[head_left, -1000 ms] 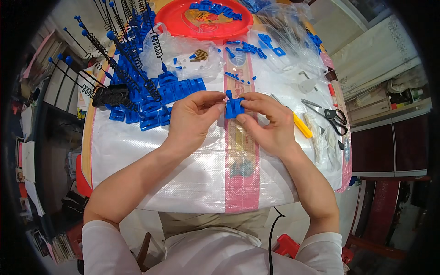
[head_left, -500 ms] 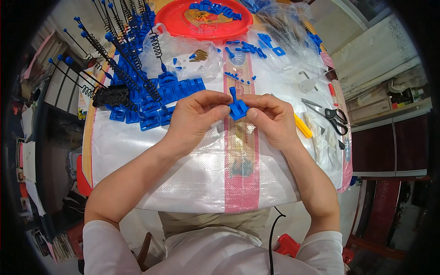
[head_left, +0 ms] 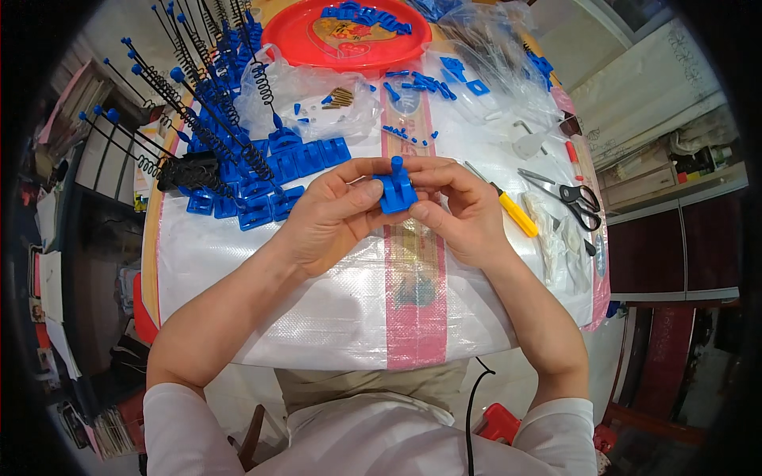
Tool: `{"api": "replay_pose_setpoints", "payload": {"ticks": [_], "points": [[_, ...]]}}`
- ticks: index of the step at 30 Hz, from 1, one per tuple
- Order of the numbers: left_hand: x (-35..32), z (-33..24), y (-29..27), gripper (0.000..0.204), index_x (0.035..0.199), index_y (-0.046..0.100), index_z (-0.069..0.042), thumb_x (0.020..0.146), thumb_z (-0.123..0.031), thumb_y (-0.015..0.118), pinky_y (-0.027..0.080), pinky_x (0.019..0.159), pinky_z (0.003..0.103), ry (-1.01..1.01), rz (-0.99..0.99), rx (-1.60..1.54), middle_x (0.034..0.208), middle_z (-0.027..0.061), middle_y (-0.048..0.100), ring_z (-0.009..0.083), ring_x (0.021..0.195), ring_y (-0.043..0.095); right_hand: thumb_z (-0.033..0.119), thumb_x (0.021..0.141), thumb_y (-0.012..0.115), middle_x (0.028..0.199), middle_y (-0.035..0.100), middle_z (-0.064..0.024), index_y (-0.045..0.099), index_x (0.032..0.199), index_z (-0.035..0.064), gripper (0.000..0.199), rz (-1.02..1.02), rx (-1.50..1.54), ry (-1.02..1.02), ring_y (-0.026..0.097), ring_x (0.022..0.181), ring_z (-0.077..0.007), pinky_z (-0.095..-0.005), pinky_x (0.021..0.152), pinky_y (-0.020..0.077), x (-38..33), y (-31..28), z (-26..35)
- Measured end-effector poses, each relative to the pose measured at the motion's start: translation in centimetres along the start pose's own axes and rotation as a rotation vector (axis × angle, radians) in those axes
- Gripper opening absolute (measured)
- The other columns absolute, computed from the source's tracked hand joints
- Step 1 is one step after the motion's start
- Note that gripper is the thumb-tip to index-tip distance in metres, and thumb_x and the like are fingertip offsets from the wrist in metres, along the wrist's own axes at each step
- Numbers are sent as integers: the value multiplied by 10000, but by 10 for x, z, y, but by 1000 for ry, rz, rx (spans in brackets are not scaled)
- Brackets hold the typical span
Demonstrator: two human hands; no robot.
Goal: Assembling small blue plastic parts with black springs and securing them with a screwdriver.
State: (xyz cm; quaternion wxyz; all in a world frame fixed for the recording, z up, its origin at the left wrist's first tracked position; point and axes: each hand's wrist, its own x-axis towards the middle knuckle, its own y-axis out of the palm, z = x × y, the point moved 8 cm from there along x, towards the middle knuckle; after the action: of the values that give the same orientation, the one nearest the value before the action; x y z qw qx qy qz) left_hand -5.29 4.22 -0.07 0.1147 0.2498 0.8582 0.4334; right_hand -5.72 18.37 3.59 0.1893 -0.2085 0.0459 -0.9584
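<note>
A blue plastic base piece (head_left: pixel 397 193) with a narrow peg standing up from it is held up over the middle of the table. My left hand (head_left: pixel 333 214) pinches its left side between thumb and fingers. From the right, my right hand (head_left: pixel 464 213) closes on it too, thumb near the lower right corner and fingers behind. Beyond the hands, several tiny blue parts (head_left: pixel 407 134) lie in a loose row, with longer blue pegs (head_left: pixel 429 83) farther back.
Assembled blue bases with black springs and rods (head_left: pixel 254 202) crowd the left. A red tray (head_left: pixel 290 51) stands at the back, beside plastic bags (head_left: pixel 349 119). To the right lie a yellow-handled screwdriver (head_left: pixel 517 214), black-handled scissors (head_left: pixel 579 198) and a red marker (head_left: pixel 573 159).
The blue piece has tilted and shifted slightly left, its base now turned more toward me. My fingers have moved closer together behind it.
</note>
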Motion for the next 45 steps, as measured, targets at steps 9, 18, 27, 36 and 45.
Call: {"api": "replay_pose_setpoints", "payload": {"ticks": [9, 18, 27, 36, 45], "points": [[-2, 7, 11, 499, 1377, 408, -16, 952, -169, 622, 553, 922, 394, -125, 63, -41, 1242, 135, 582, 252, 1107, 626, 46, 849, 705, 1212, 595, -95, 665, 1024, 14, 183, -19, 38, 56, 604, 1032, -142, -266, 841, 500, 0, -1, 0], [0, 14, 7, 513, 1372, 397, 10, 940, -148, 622, 545, 896, 363, -172, 67, -136, 1262, 145, 549, 232, 1118, 606, 17, 824, 701, 1130, 626, -91, 658, 948, 9, 131, -53, -34, 35, 627, 927, -127, -259, 774, 510, 0, 0, 2], [1, 15, -1, 484, 1372, 397, 10, 945, -95, 598, 547, 882, 344, -165, 18, -190, 1267, 139, 550, 224, 1150, 592, 18, 807, 710, 1100, 631, -108, 660, 956, 23, 158, -59, -368, -84, 654, 876, -181, -272, 694, 527, 2, 2, 23], [0, 17, -5, 471, 1385, 413, -11, 963, -127, 588, 530, 893, 363, -158, -8, -144, 1258, 145, 562, 238, 1125, 591, 33, 806, 715, 1081, 621, -121, 666, 1023, 27, 223, -109, -475, -163, 656, 861, -210, -292, 689, 535, 1, 1, 30], [3, 10, -8, 473, 1391, 380, 14, 979, -135, 557, 535, 911, 353, -121, -41, -223, 1223, 204, 561, 291, 1044, 618, 69, 806, 724, 921, 659, -90, 664, 996, -6, 214, -289, -860, 39, 587, 741, -161, -273, 686, 481, 5, -84, 68]]}}
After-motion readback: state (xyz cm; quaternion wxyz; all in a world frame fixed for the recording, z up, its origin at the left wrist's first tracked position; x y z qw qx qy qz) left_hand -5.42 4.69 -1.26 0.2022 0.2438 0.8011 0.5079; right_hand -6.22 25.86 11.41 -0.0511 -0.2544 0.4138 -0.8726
